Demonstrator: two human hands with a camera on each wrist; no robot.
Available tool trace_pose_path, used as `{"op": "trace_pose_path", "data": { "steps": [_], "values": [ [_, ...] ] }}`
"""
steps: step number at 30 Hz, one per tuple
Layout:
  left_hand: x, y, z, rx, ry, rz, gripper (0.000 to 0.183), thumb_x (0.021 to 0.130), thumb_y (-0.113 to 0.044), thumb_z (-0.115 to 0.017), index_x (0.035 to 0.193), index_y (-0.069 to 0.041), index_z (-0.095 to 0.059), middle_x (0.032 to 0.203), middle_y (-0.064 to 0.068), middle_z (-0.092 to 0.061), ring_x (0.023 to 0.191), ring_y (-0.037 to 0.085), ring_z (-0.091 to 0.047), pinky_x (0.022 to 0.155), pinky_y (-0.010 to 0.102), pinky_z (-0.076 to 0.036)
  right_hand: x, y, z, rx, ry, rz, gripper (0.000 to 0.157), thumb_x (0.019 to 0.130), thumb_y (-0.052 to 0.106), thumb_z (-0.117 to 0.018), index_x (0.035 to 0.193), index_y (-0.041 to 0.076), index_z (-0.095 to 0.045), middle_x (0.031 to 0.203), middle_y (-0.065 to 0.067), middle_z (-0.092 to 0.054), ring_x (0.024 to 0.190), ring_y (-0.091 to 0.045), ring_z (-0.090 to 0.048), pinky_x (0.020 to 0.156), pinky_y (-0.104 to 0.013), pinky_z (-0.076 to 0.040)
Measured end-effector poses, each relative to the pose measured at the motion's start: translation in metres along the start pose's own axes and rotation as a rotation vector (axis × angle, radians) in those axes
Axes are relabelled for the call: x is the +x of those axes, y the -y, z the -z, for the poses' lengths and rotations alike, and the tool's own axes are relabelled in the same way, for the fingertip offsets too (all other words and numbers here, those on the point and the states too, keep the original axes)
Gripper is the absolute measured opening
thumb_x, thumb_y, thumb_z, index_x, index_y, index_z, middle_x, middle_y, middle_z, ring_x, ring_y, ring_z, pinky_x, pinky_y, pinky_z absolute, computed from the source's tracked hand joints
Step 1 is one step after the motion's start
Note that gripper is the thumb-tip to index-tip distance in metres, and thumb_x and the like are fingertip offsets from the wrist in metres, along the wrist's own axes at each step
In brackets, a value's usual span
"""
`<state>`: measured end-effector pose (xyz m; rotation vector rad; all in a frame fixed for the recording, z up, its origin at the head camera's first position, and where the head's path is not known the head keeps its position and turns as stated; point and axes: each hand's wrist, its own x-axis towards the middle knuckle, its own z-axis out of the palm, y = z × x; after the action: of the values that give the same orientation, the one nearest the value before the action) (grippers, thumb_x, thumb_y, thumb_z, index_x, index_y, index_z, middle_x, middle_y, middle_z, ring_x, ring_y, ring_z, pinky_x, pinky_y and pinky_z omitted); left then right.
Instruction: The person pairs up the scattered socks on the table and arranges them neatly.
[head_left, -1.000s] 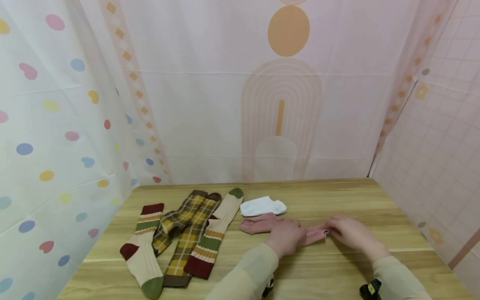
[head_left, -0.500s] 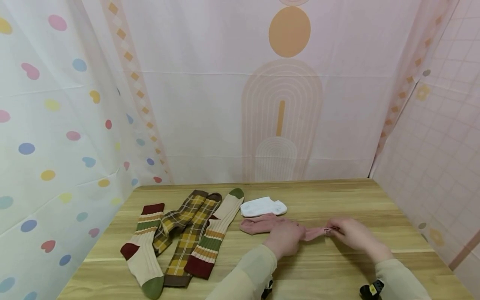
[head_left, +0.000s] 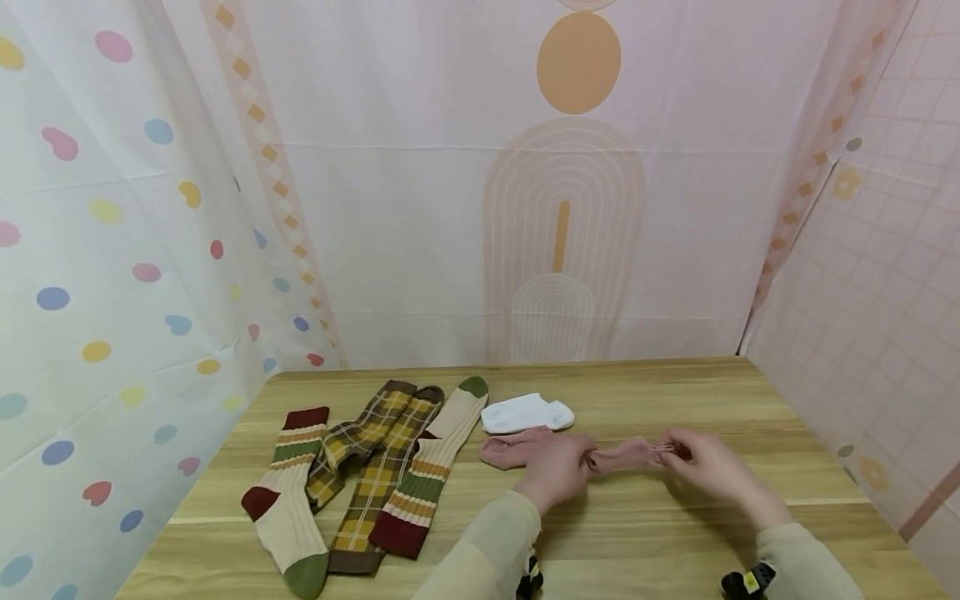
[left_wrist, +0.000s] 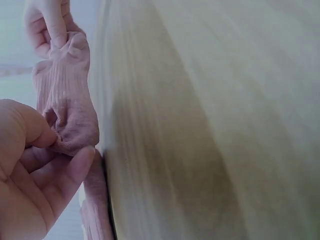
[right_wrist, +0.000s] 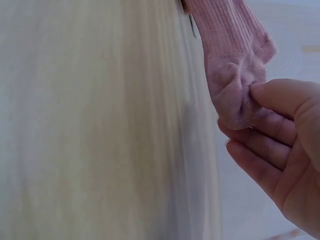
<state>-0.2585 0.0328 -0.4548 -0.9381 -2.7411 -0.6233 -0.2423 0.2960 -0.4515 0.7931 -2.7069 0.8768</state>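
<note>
Your left hand [head_left: 553, 477] and right hand [head_left: 711, 468] pinch opposite ends of a pink sock [head_left: 622, 456], nearer you and to the right of the white sock [head_left: 527, 414]. Another pink sock [head_left: 508, 451] lies just in front of the white sock.

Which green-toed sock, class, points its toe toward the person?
The leftmost sock, its maroon cuff farther away; the other green-toed sock points toward the back curtain.

- 8 o'clock: left hand [left_wrist: 30, 187] pinches the lower end of a pink sock [left_wrist: 67, 90].
- 10 o'clock: right hand [left_wrist: 49, 20] grips its upper end.
- 7 o'clock: more pink ribbed fabric [left_wrist: 96, 202].
- 3 o'clock: wood-grained tabletop [left_wrist: 230, 120].
</note>
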Motion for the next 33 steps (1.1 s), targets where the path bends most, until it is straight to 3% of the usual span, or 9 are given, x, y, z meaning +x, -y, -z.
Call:
{"op": "trace_pose_path", "data": {
  "steps": [5, 12, 16, 23, 29, 33],
  "values": [
    [-0.002, 0.005, 0.008, -0.154, -0.054, 0.02, 0.014, 0.091, -0.003, -0.063, 0.097, -0.009, -0.074, 0.09, -0.002, -0.071, 0.083, 0.009, -0.064, 0.074, 0.022, -0.051, 0.003, 0.003, -0.001, 0.0, -0.083, 0.05, 0.011, 0.091, 0.004, -0.07, 0.089, 0.013, -0.064, 0.076, 0.016, -0.055, 0.066, 0.001, -0.05, 0.055, -0.024, -0.046],
    [-0.006, 0.009, 0.024, -0.238, -0.161, 0.066, 0.016, 0.089, 0.005, -0.061, 0.094, -0.005, -0.073, 0.089, 0.004, -0.072, 0.083, 0.014, -0.066, 0.073, 0.024, -0.052, 0.013, 0.016, -0.006, -0.022, -0.175, 0.075, 0.016, 0.088, 0.0, -0.071, 0.092, 0.014, -0.064, 0.074, 0.016, -0.053, 0.063, 0.002, -0.045, 0.052, -0.023, -0.042],
    [-0.008, 0.013, 0.027, -0.248, -0.215, 0.096, 0.016, 0.086, 0.006, -0.063, 0.094, -0.003, -0.073, 0.09, 0.006, -0.072, 0.085, 0.017, -0.066, 0.076, 0.027, -0.053, 0.02, 0.021, -0.011, -0.022, -0.208, 0.083, 0.016, 0.088, -0.002, -0.071, 0.092, 0.013, -0.065, 0.075, 0.015, -0.055, 0.062, 0.002, -0.046, 0.051, -0.023, -0.042],
    [-0.013, 0.024, 0.032, -0.245, -0.228, 0.114, 0.011, 0.087, 0.005, -0.065, 0.088, -0.004, -0.07, 0.085, 0.005, -0.07, 0.079, 0.016, -0.064, 0.071, 0.028, -0.052, 0.031, 0.029, -0.018, 0.0, -0.212, 0.063, 0.015, 0.087, -0.003, -0.072, 0.09, 0.01, -0.066, 0.079, 0.007, -0.063, 0.069, -0.007, -0.06, 0.058, -0.026, -0.051],
    [-0.02, 0.032, 0.038, -0.192, -0.207, 0.201, 0.013, 0.088, 0.001, -0.064, 0.082, -0.011, -0.067, 0.079, 0.001, -0.068, 0.072, 0.014, -0.061, 0.062, 0.033, -0.047, 0.039, 0.034, -0.028, 0.043, -0.203, 0.079, 0.015, 0.086, -0.003, -0.072, 0.088, 0.01, -0.065, 0.077, 0.008, -0.062, 0.069, -0.005, -0.059, 0.057, -0.026, -0.05],
    [-0.024, 0.04, 0.043, -0.152, -0.255, 0.164, 0.012, 0.086, 0.005, -0.063, 0.082, -0.007, -0.064, 0.076, 0.005, -0.067, 0.068, 0.018, -0.061, 0.06, 0.032, -0.048, 0.044, 0.039, -0.035, 0.061, -0.221, 0.123, 0.015, 0.086, -0.004, -0.072, 0.087, 0.009, -0.065, 0.074, 0.01, -0.059, 0.066, -0.002, -0.053, 0.055, -0.025, -0.046]
  ]
}}
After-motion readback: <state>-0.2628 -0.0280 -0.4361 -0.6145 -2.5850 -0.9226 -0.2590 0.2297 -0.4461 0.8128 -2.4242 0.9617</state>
